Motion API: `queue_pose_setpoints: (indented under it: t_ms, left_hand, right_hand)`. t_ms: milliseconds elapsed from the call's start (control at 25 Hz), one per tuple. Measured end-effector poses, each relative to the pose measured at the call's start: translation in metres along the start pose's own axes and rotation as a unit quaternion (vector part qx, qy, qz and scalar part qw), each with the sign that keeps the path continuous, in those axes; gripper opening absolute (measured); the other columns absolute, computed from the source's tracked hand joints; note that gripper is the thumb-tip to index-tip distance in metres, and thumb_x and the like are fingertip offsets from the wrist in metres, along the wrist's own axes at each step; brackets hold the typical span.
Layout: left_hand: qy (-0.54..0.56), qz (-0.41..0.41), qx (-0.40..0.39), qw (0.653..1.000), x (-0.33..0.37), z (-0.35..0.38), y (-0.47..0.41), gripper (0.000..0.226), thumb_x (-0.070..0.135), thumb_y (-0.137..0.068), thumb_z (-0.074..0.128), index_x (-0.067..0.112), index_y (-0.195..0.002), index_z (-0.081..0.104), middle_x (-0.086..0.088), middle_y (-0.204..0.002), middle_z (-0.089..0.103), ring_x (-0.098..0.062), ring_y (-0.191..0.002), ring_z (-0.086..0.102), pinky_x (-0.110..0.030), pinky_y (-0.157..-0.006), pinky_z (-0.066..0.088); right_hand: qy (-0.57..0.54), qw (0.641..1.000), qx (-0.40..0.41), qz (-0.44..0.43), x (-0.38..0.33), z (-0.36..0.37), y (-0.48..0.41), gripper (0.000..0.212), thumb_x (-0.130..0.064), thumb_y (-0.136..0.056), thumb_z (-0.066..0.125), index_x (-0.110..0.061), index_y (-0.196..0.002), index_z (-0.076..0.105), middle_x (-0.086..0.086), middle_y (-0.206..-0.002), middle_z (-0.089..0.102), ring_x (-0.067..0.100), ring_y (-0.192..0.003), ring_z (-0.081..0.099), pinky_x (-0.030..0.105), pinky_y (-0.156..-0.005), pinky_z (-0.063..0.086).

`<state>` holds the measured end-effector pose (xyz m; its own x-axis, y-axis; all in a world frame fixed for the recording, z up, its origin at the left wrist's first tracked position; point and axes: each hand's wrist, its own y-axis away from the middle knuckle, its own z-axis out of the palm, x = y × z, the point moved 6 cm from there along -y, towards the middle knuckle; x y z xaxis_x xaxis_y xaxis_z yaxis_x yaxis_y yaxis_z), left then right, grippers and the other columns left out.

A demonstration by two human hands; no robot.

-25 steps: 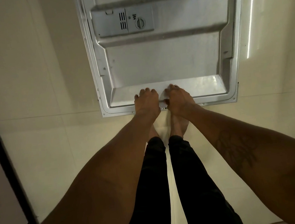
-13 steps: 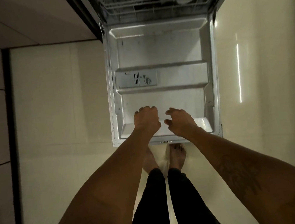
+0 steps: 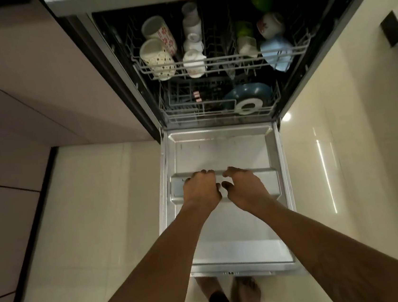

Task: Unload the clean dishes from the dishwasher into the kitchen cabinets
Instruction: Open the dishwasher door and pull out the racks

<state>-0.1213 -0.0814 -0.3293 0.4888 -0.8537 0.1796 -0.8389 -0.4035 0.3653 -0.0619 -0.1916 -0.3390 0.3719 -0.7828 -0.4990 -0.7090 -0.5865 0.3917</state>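
Home kitchen. Built-in dishwasher (image 3: pixel 120 68) has its door (image 3: pixel 220 153) dropped flat. Upper rack (image 3: pixel 222 60) is loaded with patterned mugs (image 3: pixel 158 61), lower rack (image 3: pixel 213 115) holds a blue dish (image 3: pixel 248 92). Flat cabinet fronts (image 3: pixel 13 97) on left, glossy cream floor tiles (image 3: pixel 94 200), bare feet (image 3: pixel 245 294).

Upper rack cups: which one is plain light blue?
The light blue cup at the front right corner of the upper rack; the others are white, patterned or green.
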Motion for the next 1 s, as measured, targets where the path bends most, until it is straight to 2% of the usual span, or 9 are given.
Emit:
queue_pose_setpoints:
  t_ms: [120, 320, 480, 600, 680, 800, 880, 920, 1000]
  left_hand:
    - [0.016, 0.008, 0.014, 1.0, -0.007, -0.02, -0.035, 0.03, 0.033, -0.097, 0.055, 0.016, -0.121, 0.058, -0.003, -0.107, 0.064, -0.022, -0.099, 0.062, -0.036, -0.083, 0.053]
    - [0.06, 0.012, 0.045, 0.997, -0.024, -0.033, -0.106, 0.02, 0.029, -0.098, 0.054, 0.014, -0.111, 0.06, -0.005, -0.102, 0.063, -0.023, -0.098, 0.062, -0.034, -0.078, 0.049]
    - [0.078, 0.03, 0.08, 0.993, -0.028, -0.037, -0.17, 0.022, 0.025, -0.097, 0.057, 0.011, -0.113, 0.059, -0.01, -0.106, 0.065, -0.028, -0.1, 0.064, -0.034, -0.076, 0.048]
    - [0.104, 0.023, 0.078, 0.991, -0.021, -0.037, -0.212, 0.042, 0.03, -0.095, 0.06, 0.009, -0.131, 0.05, -0.014, -0.124, 0.059, -0.032, -0.114, 0.059, -0.042, -0.09, 0.05]
    - [0.092, 0.024, 0.059, 0.994, -0.015, -0.03, -0.236, 0.059, 0.03, -0.092, 0.064, 0.01, -0.142, 0.039, -0.013, -0.14, 0.048, -0.032, -0.126, 0.05, -0.044, -0.1, 0.047]
    - [0.041, 0.038, 0.038, 0.998, -0.013, -0.018, -0.265, 0.075, 0.029, -0.089, 0.069, 0.011, -0.15, 0.03, -0.011, -0.152, 0.034, -0.033, -0.137, 0.038, -0.044, -0.111, 0.037]
    - [0.016, 0.043, 0.012, 0.999, -0.013, -0.008, -0.283, 0.083, 0.032, -0.09, 0.067, 0.01, -0.155, 0.02, -0.011, -0.16, 0.022, -0.033, -0.145, 0.026, -0.045, -0.118, 0.028]
    - [0.003, 0.046, -0.008, 0.999, -0.012, -0.004, -0.291, 0.086, 0.034, -0.091, 0.064, 0.01, -0.157, 0.014, -0.01, -0.163, 0.015, -0.032, -0.149, 0.018, -0.045, -0.121, 0.02]
    - [-0.013, 0.05, -0.043, 0.998, -0.009, 0.002, -0.302, 0.087, 0.035, -0.094, 0.06, 0.01, -0.158, 0.006, -0.01, -0.166, 0.005, -0.028, -0.152, 0.006, -0.045, -0.123, 0.01]
  right_hand:
    - [-0.005, 0.999, 0.029, -0.017, -0.005, -0.017, -0.029, 0.028, -0.027, -0.097, 0.06, -0.022, -0.125, 0.062, -0.004, -0.118, 0.069, 0.018, -0.104, 0.067, 0.03, -0.086, 0.055]
    - [0.017, 0.999, 0.047, -0.008, -0.009, -0.03, -0.097, 0.03, -0.025, -0.099, 0.057, -0.019, -0.128, 0.062, 0.002, -0.123, 0.068, 0.021, -0.107, 0.066, 0.031, -0.088, 0.052]
    - [0.016, 0.997, 0.081, -0.014, -0.013, -0.041, -0.164, 0.021, -0.012, -0.096, 0.058, -0.015, -0.114, 0.067, 0.006, -0.108, 0.071, 0.022, -0.095, 0.068, 0.024, -0.075, 0.048]
    - [0.029, 0.995, 0.097, -0.024, -0.013, -0.046, -0.202, 0.022, -0.013, -0.095, 0.061, -0.013, -0.117, 0.064, 0.008, -0.107, 0.07, 0.023, -0.093, 0.069, 0.027, -0.073, 0.053]
    - [0.049, 0.994, 0.095, -0.033, -0.011, -0.044, -0.224, 0.028, -0.019, -0.094, 0.064, -0.013, -0.121, 0.06, 0.009, -0.112, 0.069, 0.025, -0.097, 0.068, 0.034, -0.078, 0.058]
    - [0.073, 0.994, 0.072, -0.041, -0.003, -0.037, -0.255, 0.049, -0.023, -0.091, 0.07, -0.016, -0.135, 0.051, 0.009, -0.128, 0.063, 0.029, -0.113, 0.064, 0.042, -0.091, 0.057]
    - [0.091, 0.994, 0.05, -0.034, 0.006, -0.033, -0.274, 0.068, -0.025, -0.089, 0.072, -0.016, -0.148, 0.038, 0.01, -0.147, 0.047, 0.032, -0.135, 0.047, 0.045, -0.108, 0.046]
    - [0.108, 0.993, 0.032, -0.03, 0.012, -0.029, -0.282, 0.078, -0.028, -0.089, 0.071, -0.015, -0.153, 0.029, 0.011, -0.157, 0.034, 0.032, -0.146, 0.033, 0.046, -0.118, 0.033]
    - [0.155, 0.988, -0.002, -0.017, 0.022, -0.023, -0.294, 0.088, -0.035, -0.093, 0.065, -0.013, -0.159, 0.01, 0.011, -0.166, 0.011, 0.03, -0.154, 0.007, 0.046, -0.125, 0.009]
